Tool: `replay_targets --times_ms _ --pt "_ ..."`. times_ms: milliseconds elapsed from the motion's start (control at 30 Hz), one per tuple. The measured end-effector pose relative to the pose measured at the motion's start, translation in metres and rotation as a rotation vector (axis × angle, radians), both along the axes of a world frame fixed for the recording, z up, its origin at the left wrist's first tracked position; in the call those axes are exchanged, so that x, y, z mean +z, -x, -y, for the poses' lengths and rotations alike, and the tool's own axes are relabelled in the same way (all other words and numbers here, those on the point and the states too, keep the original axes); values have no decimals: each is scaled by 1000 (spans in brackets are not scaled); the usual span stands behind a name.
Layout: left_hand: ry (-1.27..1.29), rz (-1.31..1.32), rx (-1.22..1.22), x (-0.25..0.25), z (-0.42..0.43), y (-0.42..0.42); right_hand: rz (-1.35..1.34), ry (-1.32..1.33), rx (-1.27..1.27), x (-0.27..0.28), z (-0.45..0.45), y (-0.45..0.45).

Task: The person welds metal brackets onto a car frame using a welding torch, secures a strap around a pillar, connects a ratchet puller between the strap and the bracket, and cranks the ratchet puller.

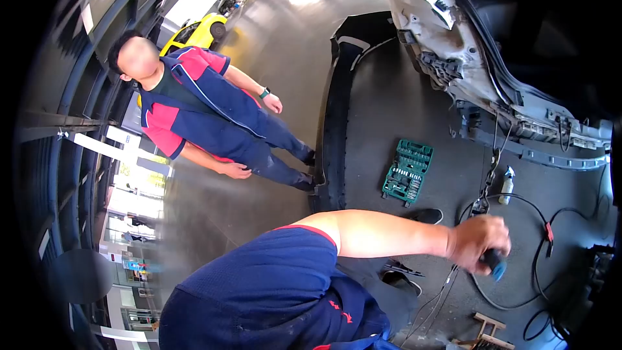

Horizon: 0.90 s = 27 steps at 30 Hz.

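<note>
My right hand (478,241) reaches out at the lower right with its fingers wrapped round a dark, short handheld tool with a blue tip (496,264). Motion blur and my fingers hide its exact kind. Just above the hand, a metal chain (487,185) runs up to the stripped car body (483,68). Black hose (539,220) curves round on the floor beside my hand. My left hand is out of view.
A green socket set case (408,172) lies open on the floor. Near it are a spray bottle (507,185) and a long black bumper cover (332,123). Another person (207,113) stands at the left, arms lowered. A small wooden stool (487,332) sits lower right; a yellow car (194,34) is behind.
</note>
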<state>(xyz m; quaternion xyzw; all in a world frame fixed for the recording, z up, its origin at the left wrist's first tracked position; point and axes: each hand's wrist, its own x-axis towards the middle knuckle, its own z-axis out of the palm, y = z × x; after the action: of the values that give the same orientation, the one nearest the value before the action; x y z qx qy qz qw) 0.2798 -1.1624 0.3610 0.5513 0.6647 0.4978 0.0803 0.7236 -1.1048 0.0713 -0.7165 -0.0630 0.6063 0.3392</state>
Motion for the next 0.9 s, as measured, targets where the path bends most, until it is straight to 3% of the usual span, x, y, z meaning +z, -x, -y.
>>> replay_targets --times_ms 167,233,300,400,467,567,700,767,900 --pt "-40 186 317 -25 -27 67 19 -2 10 -5 0 -3" --pt "-6 669 405 -24 -34 76 31 -2 23 -8 -1 -3" --pt "-1 704 524 -12 -33 71 37 -3 31 -6 -2 0" --pt "87 485 480 -18 -25 29 53 -5 51 -7 -1 2" --pt "28 264 323 -22 -20 -13 65 -5 65 -10 1 2" --pt "171 -12 -20 -20 -13 -76 82 4 83 -10 2 -3" --pt "366 -434 -441 -88 3 -171 112 -12 88 -5 4 -11" --pt "508 -459 -626 -101 15 -172 118 -16 79 -7 6 -19" --pt "221 -282 -259 -65 18 -122 151 11 85 -6 22 -29"
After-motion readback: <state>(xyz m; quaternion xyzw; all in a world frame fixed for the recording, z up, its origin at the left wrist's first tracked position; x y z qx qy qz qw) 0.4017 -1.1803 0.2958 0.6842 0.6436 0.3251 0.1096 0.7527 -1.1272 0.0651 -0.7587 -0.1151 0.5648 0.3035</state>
